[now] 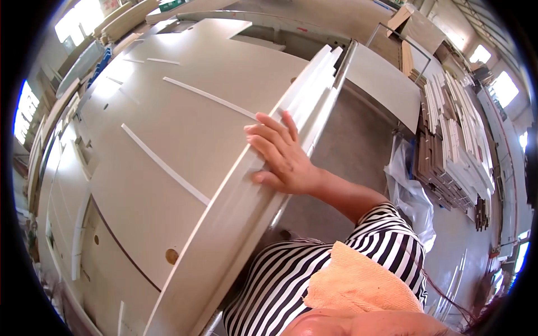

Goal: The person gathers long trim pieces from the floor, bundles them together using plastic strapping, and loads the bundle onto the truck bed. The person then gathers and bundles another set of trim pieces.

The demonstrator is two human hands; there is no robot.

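My right hand (283, 157) rests on the long cream side board (224, 196) of a large panel assembly. Its fingers are spread, with the fingertips at the board's upper edge and the thumb lying lower against its face. Nothing shows in its grasp. Beyond that edge spreads the wide cream panel (185, 134), with thin white strips (165, 165) across it and a round brown spot (172, 256) near the side board. My left hand is not in view.
A metal-edged bench side (343, 70) runs beneath the boards. At the right stand stacked brown and white boards (448, 145), with crumpled clear plastic (406, 190) beside them. A pale sheet (384, 81) lies past the bench corner. An orange cloth (358, 280) covers my chest.
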